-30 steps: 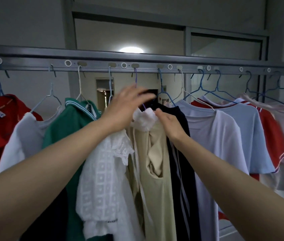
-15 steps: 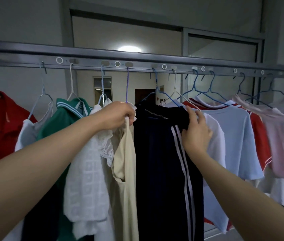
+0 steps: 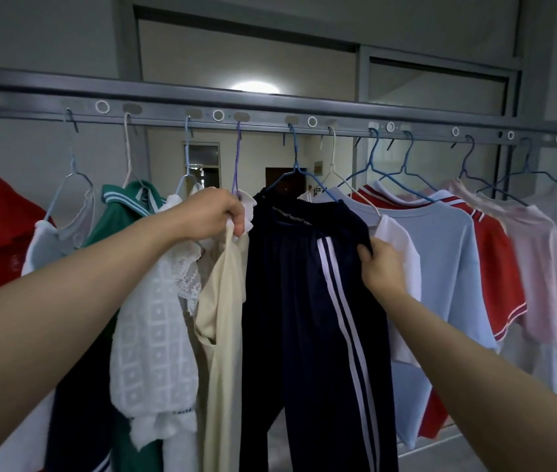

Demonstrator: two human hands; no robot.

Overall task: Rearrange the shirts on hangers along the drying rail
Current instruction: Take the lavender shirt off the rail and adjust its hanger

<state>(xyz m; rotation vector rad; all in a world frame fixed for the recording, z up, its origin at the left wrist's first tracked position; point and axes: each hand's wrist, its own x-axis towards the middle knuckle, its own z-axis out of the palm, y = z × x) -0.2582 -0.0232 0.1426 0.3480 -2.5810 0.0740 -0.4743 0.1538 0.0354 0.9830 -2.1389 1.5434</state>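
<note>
Head view: your left hand (image 3: 216, 212) has its fingers clamped on the neck of the cream shirt (image 3: 222, 318) under its purple hanger (image 3: 237, 158). Your right hand (image 3: 381, 267) has its fingers pinched on the waistband edge of the navy striped garment (image 3: 304, 301) touching it on the right, so a sideways tug on cloth alone could slide either piece off its hanger or drag the white lace shirt (image 3: 154, 328) along. Farther up, hooks crowd the drying rail (image 3: 270, 107), with garments overlapping to the right and only slim open stretches between hooks, so a slid hook may snag on a neighbour.
</note>
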